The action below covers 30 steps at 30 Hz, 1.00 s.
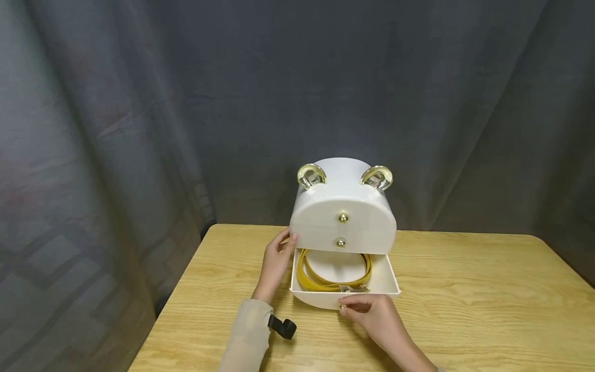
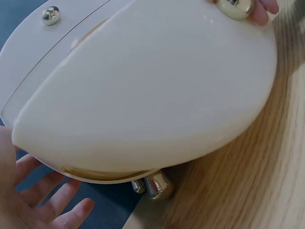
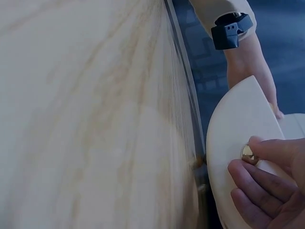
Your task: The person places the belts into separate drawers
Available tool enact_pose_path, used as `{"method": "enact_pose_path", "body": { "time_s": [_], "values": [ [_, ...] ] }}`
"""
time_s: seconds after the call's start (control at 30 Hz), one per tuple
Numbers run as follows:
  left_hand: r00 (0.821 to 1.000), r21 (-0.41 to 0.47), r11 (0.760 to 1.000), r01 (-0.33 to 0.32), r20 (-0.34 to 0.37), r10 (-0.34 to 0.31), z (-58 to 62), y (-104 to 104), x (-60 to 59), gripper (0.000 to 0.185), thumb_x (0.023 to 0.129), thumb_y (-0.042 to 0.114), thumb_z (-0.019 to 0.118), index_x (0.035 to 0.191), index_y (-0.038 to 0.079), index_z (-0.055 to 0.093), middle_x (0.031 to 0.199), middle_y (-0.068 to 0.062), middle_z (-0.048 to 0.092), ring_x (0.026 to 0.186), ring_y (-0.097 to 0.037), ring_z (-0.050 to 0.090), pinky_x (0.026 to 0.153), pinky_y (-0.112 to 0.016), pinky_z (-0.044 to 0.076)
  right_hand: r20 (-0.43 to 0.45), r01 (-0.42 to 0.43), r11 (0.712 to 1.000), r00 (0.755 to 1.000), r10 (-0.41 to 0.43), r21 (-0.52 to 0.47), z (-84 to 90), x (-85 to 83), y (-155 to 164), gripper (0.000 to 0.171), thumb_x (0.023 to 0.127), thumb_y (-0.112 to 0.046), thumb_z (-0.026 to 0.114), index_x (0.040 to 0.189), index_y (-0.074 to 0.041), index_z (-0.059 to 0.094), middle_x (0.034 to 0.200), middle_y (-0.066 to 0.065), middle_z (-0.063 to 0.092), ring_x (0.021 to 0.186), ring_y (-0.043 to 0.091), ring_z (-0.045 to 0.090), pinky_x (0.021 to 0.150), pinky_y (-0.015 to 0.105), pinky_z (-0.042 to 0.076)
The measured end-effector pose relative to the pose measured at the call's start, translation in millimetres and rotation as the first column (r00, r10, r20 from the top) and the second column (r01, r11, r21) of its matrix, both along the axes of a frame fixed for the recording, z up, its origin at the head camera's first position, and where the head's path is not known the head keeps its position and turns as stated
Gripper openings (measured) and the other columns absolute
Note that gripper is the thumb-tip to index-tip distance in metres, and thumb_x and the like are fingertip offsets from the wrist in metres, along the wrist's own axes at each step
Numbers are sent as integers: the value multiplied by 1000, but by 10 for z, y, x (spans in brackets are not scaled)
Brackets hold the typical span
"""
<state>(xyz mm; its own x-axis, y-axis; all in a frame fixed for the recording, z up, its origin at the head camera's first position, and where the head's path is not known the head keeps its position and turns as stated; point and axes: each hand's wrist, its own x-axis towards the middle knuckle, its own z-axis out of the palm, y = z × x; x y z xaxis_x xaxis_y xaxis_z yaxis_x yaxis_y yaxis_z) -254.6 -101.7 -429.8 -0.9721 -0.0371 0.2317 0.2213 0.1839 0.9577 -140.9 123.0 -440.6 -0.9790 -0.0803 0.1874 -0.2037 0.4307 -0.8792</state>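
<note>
A white rounded storage box (image 1: 344, 227) with two gold ears (image 1: 312, 176) stands on the table, its bottom drawer (image 1: 391, 274) pulled out toward me. Inside the drawer lies a coiled yellow strap (image 1: 304, 276) with a metal clasp (image 1: 348, 289). My right hand (image 1: 374, 315) pinches the drawer's gold knob (image 3: 248, 153) between thumb and fingers. At the box's left side my left hand (image 1: 278, 261) rests its fingertips on the wall; in the left wrist view its fingers (image 2: 57, 200) are spread and fairly straight. Two more gold knobs (image 1: 343, 217) show on the box front above the drawer.
The light wooden table (image 1: 474, 299) extends to both sides of the box. Dark grey curtains (image 1: 372, 93) hang behind it and along the left. A black strap mount (image 1: 282, 327) sticks out from my left wrist.
</note>
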Motion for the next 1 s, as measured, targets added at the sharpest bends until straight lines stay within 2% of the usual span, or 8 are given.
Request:
{"method": "enact_pose_path", "body": {
  "time_s": [0.2,0.57,1.0],
  "values": [
    [999,-17,999,-30,-19,29,-19,7,3,48,101,36,58,138,5,58,134,-17,59,111,-32,62,93,-45,52,-18,14,1000,1000,-14,11,-17,-27,-17,13,76,-5,85,86,-12,81,88,1,76,75,7,70,69,22,57],
    [999,1,1000,-25,-37,25,-7,24,29,45,101,32,60,137,4,58,132,-17,60,108,-33,62,94,-46,51,-36,28,1000,999,-28,-13,-47,-17,-28,14,75,-6,86,85,-13,81,86,0,76,75,8,71,69,21,57],
    [999,-18,1000,-26,-41,25,-5,16,16,43,101,30,60,135,4,60,131,-16,61,109,-32,63,94,-45,52,-1,18,1000,1000,-18,-10,-32,-38,-95,12,76,-11,86,86,-15,82,89,-1,76,83,9,71,73,20,56]
  ]
}}
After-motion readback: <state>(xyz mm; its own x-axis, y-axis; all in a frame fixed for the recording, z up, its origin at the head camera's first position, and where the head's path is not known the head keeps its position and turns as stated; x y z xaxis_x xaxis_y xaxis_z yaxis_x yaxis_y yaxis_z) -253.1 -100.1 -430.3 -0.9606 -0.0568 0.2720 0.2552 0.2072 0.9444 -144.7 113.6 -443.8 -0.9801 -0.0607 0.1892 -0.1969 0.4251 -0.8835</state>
